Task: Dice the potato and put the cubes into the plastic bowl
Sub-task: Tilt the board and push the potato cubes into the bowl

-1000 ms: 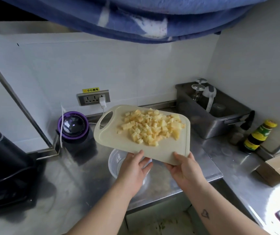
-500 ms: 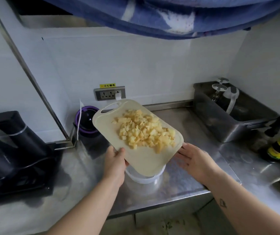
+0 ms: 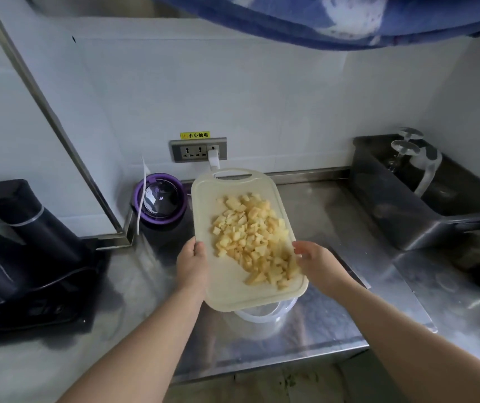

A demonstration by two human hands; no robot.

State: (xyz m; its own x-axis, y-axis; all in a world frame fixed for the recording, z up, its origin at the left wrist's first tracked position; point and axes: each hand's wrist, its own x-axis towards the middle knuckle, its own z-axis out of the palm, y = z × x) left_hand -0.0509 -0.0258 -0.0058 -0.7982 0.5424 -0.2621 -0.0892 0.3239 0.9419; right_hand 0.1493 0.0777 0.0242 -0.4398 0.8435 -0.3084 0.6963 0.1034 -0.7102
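Note:
A pale cream cutting board [image 3: 221,193] is held in the air above the steel counter, its handle end toward the wall. A heap of yellow potato cubes [image 3: 254,239] lies on it, spread toward the near right corner. My left hand [image 3: 192,263] grips the board's left edge. My right hand [image 3: 318,264] is at the right edge with fingers spread, touching the cubes' side of the board. The clear plastic bowl [image 3: 265,314] stands on the counter right under the board's near end, mostly hidden by it.
A purple-rimmed blender jar [image 3: 160,200] stands at the wall under the socket strip [image 3: 198,149]. A black kettle unit [image 3: 20,251] fills the left. A steel tub [image 3: 424,193] with glasses sits at the right. The counter's front edge [image 3: 276,363] runs just below the bowl.
The board has turned so its handle points at the wall and its near end hangs over the bowl. My right hand has shifted from under the board to its right edge beside the cubes.

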